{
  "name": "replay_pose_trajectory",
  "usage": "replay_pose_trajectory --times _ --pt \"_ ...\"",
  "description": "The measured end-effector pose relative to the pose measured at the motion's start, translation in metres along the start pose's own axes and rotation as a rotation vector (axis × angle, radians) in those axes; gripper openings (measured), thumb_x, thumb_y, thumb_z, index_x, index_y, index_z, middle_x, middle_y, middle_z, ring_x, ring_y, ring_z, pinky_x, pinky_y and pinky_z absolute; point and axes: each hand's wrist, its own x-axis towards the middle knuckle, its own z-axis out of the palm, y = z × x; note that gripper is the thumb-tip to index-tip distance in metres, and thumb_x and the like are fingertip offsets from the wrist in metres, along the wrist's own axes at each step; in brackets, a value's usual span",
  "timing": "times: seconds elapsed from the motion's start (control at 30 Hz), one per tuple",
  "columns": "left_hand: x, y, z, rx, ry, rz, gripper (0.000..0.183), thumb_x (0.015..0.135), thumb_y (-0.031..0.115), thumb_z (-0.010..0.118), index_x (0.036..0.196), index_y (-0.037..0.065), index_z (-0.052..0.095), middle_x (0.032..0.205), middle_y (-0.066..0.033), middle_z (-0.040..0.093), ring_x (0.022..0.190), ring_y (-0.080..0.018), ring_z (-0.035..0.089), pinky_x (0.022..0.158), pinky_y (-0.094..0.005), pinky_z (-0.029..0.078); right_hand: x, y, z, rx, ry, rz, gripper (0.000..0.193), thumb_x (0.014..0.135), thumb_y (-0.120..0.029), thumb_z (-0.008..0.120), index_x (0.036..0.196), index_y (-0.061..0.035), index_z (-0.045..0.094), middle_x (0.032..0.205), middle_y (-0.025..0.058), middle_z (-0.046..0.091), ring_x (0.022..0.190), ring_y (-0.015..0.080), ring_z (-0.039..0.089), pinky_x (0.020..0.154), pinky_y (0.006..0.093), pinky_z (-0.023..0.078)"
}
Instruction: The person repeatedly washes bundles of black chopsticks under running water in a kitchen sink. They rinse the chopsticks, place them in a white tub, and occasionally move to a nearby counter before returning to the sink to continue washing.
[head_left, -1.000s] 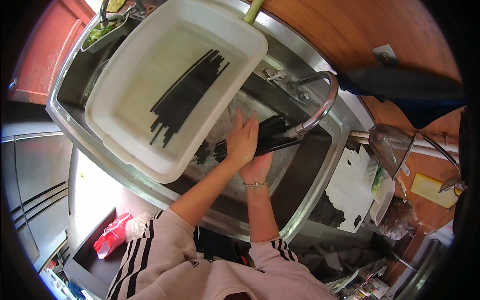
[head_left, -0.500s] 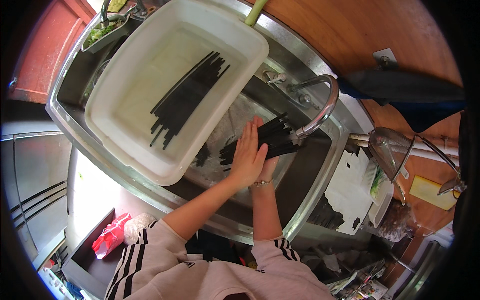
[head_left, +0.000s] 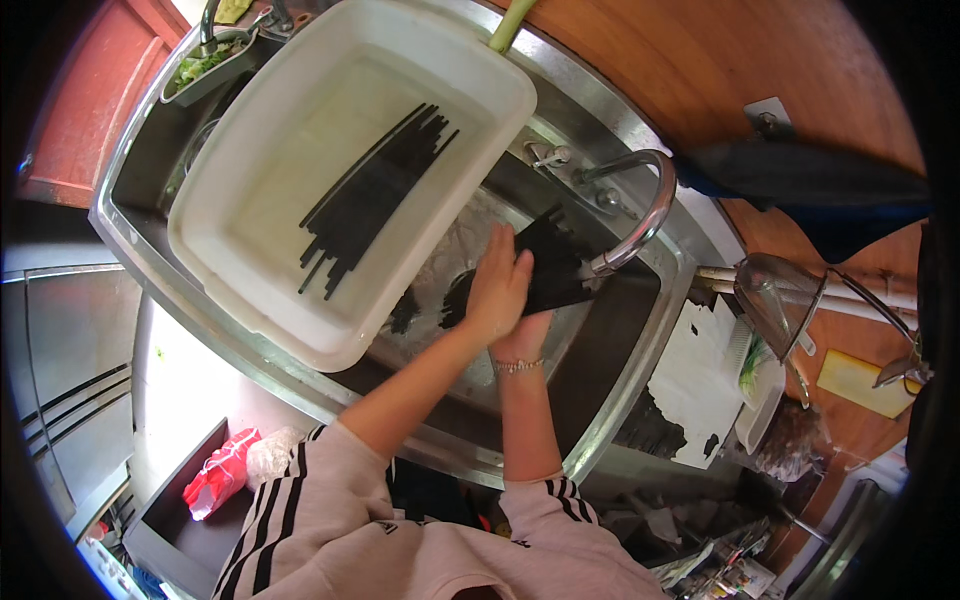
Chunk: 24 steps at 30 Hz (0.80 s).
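Observation:
Between my two hands lies a bundle of black chopsticks (head_left: 550,262), blurred by motion, under the curved metal faucet (head_left: 660,205). My left hand (head_left: 502,285) presses over the bundle from above, its fingers close together. Underneath, my right hand (head_left: 524,336), with a beaded bracelet at the wrist, supports the same chopsticks; its fingers are mostly hidden by them. To the left, a large white plastic basin (head_left: 225,285) holds shallow cloudy water and another row of black chopsticks (head_left: 375,205), lying side by side at a slant.
The basin rests across the stainless steel sink (head_left: 620,400). A small caddy with green scraps (head_left: 205,68) sits at the far left corner. On the right hang a wire strainer (head_left: 770,290) and a dark cloth (head_left: 810,185). A red plastic bag (head_left: 222,475) lies at lower left.
The bundle has turned and its sticks have bunched closer together between my hands. My left hand has shifted slightly upward along it, while the right has moved a little lower. The basin's chopsticks are unchanged.

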Motion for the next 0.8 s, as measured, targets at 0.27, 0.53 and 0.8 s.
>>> replay_pose_trajectory --times 0.27,0.53,0.8 --pt "0.01 0.014 -0.004 -0.028 -0.021 -0.043 0.056 0.096 0.029 0.036 0.144 0.002 0.022 0.147 -0.026 0.02 0.135 -0.042 0.022 0.107 -0.0454 0.025 0.002 -0.003 0.007 -0.085 0.088 0.082 0.05 0.1 -0.036 0.027 0.142 -0.0106 0.03 0.147 0.0025 0.032 0.135 0.0196 0.03 0.111 0.0359 0.022" --pt "0.0 0.003 0.009 -0.046 -0.055 -0.036 0.066 0.094 0.038 0.039 0.145 0.001 0.017 0.151 -0.0259 0.004 0.137 -0.0436 0.015 0.107 -0.0547 0.018 0.005 -0.004 -0.013 0.008 0.168 0.025 0.054 0.097 -0.043 0.031 0.139 -0.0084 0.037 0.138 0.0059 0.043 0.126 0.0235 0.041 0.107 0.0379 0.028" --pt "-0.02 0.002 0.019 0.469 0.09 -0.05 0.058 0.093 0.039 0.044 0.142 0.011 0.031 0.129 -0.0203 0.036 0.114 -0.0401 0.043 0.094 -0.0681 0.024 0.009 -0.012 -0.023 0.185 -0.486 0.219 0.054 0.097 -0.046 0.033 0.138 -0.0117 0.036 0.138 0.0042 0.042 0.126 0.0224 0.041 0.106 0.0371 0.03"
